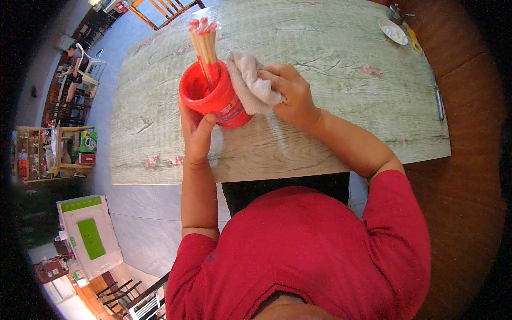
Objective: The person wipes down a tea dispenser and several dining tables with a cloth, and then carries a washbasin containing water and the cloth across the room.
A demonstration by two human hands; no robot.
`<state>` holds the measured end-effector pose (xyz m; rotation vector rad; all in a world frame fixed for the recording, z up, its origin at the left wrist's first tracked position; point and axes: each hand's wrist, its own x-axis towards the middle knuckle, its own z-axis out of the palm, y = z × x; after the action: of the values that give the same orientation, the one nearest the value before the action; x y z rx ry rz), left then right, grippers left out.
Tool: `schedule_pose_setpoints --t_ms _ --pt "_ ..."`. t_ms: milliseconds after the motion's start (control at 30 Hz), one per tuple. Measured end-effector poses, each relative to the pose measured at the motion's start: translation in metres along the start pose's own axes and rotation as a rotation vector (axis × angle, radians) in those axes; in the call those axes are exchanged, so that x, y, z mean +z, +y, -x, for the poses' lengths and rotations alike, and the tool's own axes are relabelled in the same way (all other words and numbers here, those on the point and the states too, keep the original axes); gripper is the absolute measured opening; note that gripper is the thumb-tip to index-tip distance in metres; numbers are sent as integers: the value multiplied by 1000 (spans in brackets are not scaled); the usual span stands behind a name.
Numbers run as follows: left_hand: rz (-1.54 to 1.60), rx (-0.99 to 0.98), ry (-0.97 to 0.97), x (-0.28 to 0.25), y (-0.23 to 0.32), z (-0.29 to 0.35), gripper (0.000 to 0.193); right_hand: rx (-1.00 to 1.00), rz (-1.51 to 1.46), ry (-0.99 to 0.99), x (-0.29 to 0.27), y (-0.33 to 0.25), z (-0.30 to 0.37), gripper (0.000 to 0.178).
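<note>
A red plastic container (234, 109) is tilted over the near left part of the table. My left hand (197, 133) grips its left and lower side, thumb in front and the other fingers partly hidden behind it. Inside stands a bundle of wooden chopsticks (205, 50) with red ends, some clear wrap showing around their tops. My right hand (293, 93) is closed on a crumpled pale grey cloth (249, 80), which presses against the container's right side.
The table (330, 122) has a pale wood-grain top with pink flower prints. At its far right are a white dish (393, 31), a small metal pot (394, 13) and a yellow utensil (414, 40). A dark pen-like stick (439, 104) lies by the right edge. Another person (73, 69) is far left.
</note>
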<state>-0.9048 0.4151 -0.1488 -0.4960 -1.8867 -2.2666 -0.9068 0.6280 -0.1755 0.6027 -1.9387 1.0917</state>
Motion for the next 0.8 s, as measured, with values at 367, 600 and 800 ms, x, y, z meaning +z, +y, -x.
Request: schedule_pose_setpoints --t_ms 367,600,800 --pt "28 43 -83 0 -2 3 114 99 -238 -61 4 -12 -1 30" --pt "-9 -8 -405 2 -11 14 113 337 -261 -237 10 5 -5 34" --pt "-161 82 37 3 -10 4 89 321 -219 -19 5 -7 -3 27"
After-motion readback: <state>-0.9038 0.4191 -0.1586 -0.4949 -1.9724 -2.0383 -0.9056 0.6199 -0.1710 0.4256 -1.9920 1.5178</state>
